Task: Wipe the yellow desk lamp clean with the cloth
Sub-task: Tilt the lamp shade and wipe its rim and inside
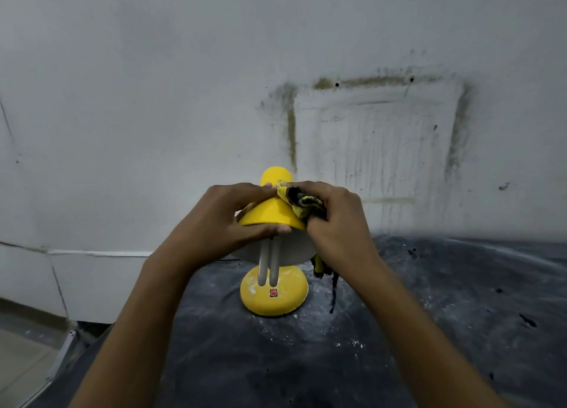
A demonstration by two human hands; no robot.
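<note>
Two hands: left hand (227, 220) grips the lamp shade (270, 216), right hand (337, 223) clutches the cloth (302, 203); red label (273, 293) seems unreadable

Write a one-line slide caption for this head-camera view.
Left hand grips the yellow lamp shade while the right hand presses a cloth against it.

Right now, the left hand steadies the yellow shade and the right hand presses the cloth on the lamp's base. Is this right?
No. In the head view the right hand presses the cloth on the shade, not the base; the left hand steadies it.
</note>
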